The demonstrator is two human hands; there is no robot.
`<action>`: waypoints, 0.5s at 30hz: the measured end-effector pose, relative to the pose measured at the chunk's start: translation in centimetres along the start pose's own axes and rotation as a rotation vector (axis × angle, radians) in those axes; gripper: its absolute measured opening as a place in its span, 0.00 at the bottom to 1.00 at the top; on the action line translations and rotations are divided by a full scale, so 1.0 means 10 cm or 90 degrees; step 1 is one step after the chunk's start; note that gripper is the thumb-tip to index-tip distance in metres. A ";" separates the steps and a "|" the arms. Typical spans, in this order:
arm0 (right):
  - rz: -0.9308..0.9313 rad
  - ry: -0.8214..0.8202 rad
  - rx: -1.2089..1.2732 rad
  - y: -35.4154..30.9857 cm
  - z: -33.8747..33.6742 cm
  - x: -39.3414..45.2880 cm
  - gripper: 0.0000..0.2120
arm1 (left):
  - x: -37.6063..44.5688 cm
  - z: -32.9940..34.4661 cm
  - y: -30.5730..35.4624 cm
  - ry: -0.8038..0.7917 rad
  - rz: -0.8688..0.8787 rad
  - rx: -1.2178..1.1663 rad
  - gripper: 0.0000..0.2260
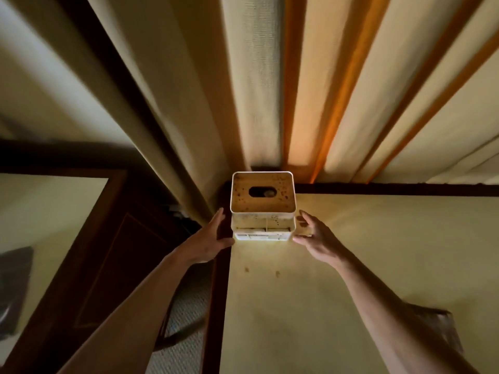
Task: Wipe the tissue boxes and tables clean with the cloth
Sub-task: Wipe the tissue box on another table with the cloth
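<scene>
A white square plastic tissue box (263, 209) with a speckled brown wooden lid and an oval slot stood upright at the far left corner of the pale yellow bench (351, 265), close to the hanging beige curtains (253, 85). The left hand (209, 242) reached to the box's left side, its fingers (220, 215) straight and spread wide, thumb touching the lower corner. The right hand (316, 238) hovered just beside the right side, fingers loosely curled and wide apart, holding nothing. Two small brown spots (262, 271) marked the bench before the box.
</scene>
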State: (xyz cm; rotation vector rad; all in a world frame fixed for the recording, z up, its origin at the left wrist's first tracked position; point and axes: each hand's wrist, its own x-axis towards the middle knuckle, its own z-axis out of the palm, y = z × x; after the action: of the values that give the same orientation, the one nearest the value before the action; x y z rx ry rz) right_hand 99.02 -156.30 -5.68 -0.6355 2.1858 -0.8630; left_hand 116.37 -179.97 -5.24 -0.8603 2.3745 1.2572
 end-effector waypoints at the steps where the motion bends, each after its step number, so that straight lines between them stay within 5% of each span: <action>1: -0.001 -0.013 0.010 0.01 -0.01 0.03 0.36 | 0.04 -0.03 -0.04 -0.016 0.012 -0.007 0.43; 15: -0.021 -0.022 0.120 0.12 0.08 0.18 0.32 | 0.19 -0.01 -0.05 -0.048 0.077 -0.097 0.33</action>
State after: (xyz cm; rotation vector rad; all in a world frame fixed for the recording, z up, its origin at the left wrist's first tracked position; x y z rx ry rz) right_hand 98.24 -156.97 -7.67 -0.5908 2.0383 -1.0538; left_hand 115.20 -180.99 -6.50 -0.7068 2.3248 1.5064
